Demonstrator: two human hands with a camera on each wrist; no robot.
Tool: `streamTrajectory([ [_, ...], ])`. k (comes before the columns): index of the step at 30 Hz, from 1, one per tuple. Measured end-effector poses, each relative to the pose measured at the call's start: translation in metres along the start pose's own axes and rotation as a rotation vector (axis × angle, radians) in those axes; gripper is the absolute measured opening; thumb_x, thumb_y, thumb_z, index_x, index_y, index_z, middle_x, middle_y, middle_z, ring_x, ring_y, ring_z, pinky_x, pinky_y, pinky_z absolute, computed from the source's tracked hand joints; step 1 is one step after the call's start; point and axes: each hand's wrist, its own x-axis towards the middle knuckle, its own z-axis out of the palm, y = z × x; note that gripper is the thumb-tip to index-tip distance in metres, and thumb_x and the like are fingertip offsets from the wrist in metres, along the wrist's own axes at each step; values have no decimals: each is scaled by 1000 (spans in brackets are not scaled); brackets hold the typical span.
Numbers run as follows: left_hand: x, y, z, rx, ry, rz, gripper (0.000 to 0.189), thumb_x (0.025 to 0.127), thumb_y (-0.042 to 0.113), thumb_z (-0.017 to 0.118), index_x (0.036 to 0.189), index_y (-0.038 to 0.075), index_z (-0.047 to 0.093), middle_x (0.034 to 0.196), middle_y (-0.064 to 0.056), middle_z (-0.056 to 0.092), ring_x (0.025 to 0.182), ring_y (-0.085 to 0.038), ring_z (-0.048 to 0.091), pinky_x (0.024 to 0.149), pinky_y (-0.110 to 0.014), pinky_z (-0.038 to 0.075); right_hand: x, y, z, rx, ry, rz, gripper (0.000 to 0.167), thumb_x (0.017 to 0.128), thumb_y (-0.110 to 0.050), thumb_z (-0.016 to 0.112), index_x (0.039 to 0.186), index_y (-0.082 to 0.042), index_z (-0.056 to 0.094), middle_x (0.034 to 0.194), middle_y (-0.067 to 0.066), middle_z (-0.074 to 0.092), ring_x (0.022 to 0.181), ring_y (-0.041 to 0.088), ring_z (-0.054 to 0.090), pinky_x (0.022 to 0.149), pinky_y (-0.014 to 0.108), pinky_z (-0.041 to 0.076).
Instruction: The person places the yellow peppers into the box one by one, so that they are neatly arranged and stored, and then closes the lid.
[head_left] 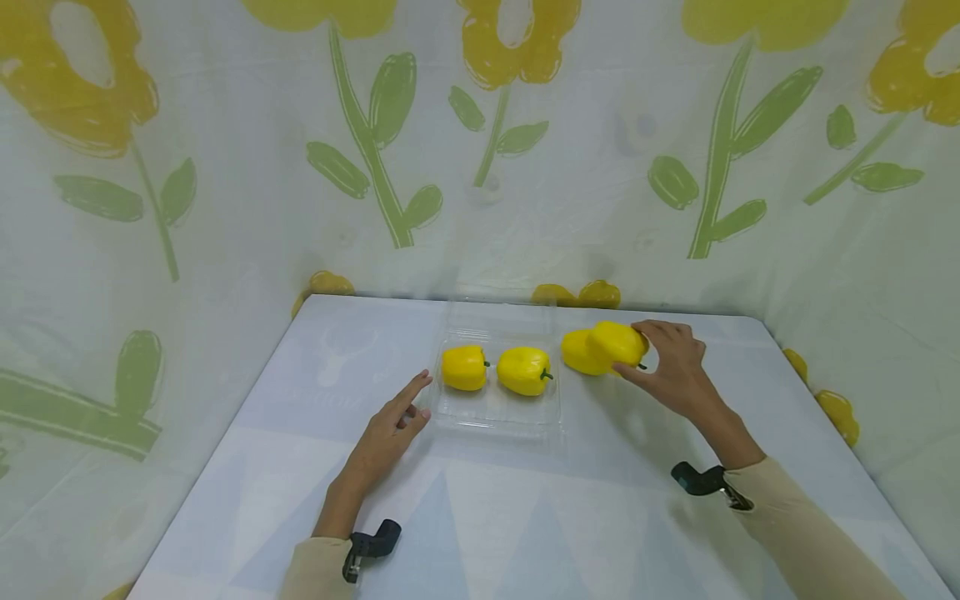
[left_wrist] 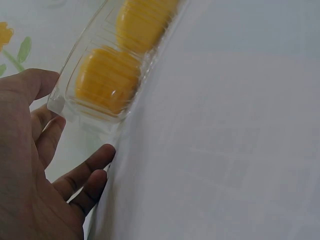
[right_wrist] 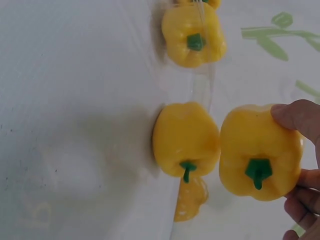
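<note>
My right hand grips a yellow bell pepper between thumb and fingers, raised off the table. Just behind it, another yellow bell pepper lies on the table to the right of a clear plastic box. Two more yellow peppers lie side by side in that box, the left one and the right one, their green stems pointing right. At the box's left edge is my left hand, fingers loosely extended; its fingertips are close to the box corner, and contact is unclear.
The box's clear lid stands raised at its back side. A white table with pale blue triangles lies beneath everything. Behind and beside the table hangs a flower-patterned cloth. Each wrist carries a black camera mount.
</note>
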Motion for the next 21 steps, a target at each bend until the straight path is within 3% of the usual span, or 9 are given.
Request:
streamTrajectory([
  [21, -2, -1, 1, -10, 0, 5, 57, 104, 36, 54, 157, 37, 33, 157, 25, 28, 102, -17, 51, 89, -44, 45, 4, -26, 9, 44, 4, -78, 63, 78, -26, 87, 128, 0, 59, 131, 21, 56, 118, 40, 40, 85, 61, 25],
])
